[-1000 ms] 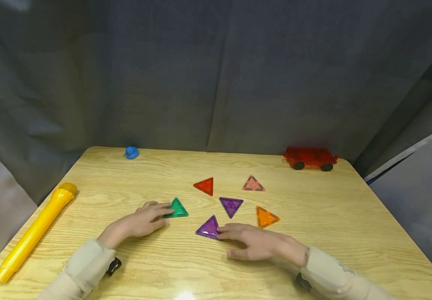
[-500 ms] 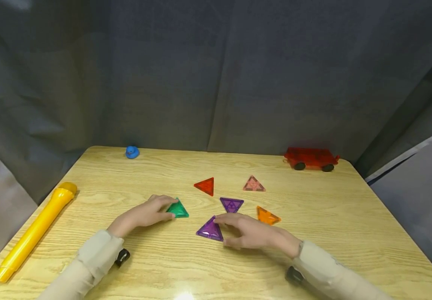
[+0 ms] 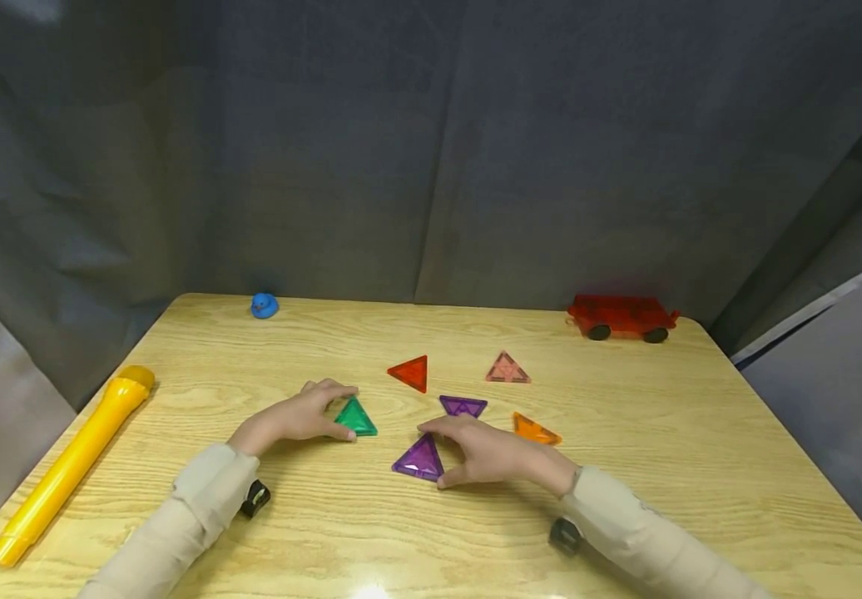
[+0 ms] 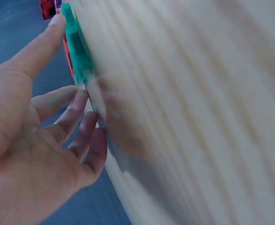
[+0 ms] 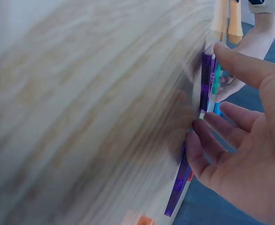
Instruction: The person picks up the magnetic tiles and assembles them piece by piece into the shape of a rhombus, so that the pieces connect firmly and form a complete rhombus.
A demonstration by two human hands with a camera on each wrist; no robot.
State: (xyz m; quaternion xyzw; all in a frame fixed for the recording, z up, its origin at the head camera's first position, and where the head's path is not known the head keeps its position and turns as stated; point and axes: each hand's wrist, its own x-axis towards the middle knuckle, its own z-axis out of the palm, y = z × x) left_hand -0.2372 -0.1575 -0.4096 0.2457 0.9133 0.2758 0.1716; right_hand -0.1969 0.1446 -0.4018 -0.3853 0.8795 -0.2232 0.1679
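On the wooden table, my left hand [image 3: 298,416] is spread round the left side of a green triangular magnetic tile [image 3: 357,418]. Its thumb reaches the near edge and its forefinger the top corner; the left wrist view shows the thumb tip right at the green tile [image 4: 78,44]. My right hand [image 3: 492,452] spans the right side of a purple triangular tile [image 3: 419,460], forefinger by its top corner, thumb by its near right corner. Both tiles lie flat. A second purple tile [image 3: 463,404], behind the right hand, is partly hidden by it.
Red [image 3: 412,373], pink [image 3: 507,368] and orange [image 3: 534,429] triangular tiles lie farther back and to the right. A red wheeled car base [image 3: 621,316] stands at the back right, a blue toy duck [image 3: 264,305] at the back left. A yellow toy microphone [image 3: 75,462] lies along the left edge.
My left hand has moved right and its thumb and forefinger have spread round the green tile. My right hand has moved slightly forward and left, spreading likewise at the purple tile. The tiles have hardly moved.
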